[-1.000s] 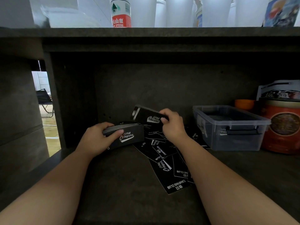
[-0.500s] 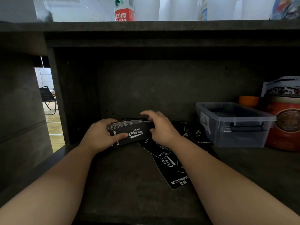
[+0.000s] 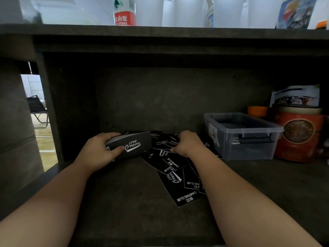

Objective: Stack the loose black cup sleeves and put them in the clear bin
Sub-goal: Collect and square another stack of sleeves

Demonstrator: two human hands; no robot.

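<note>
Fingers of the left hand [image 3: 99, 152] are curled over the top of a stack of sleeves [image 3: 130, 146], thumb pressed on the front face, so that hand has a firm hold on it, lifted a bit off the shelf [image 3: 124, 202]. Left of it there's the upright side panel [image 3: 51, 107] of the cabinet, pretty close to that hand, with a gap past it where you can see a folding chair [image 3: 37, 107] out on a wood floor. Front of the shelf is open dark board with plenty of room. Moving right, the right hand [image 3: 188, 144] is down on the loose sleeves [image 3: 176, 177], fingers bent and pinching at one of them, though I can't tell exactly which. Those are flat black card pieces with white "Camping Club" print, fanned out and overlapping in a messy pile, some running under the right forearm. Further right sits the clear bin [image 3: 243, 138], lid off, near the pile with a few sleeves lying just beside its front corner, and something dark already inside, too murky to make out. Just beside the bin on the far right is a red can [image 3: 299, 136] with an orange cup [image 3: 257, 111] behind. Overhead, the upper shelf [image 3: 160, 32] hangs low, with a water bottle [image 3: 124, 11] and white cups [image 3: 187, 9] on top.
</note>
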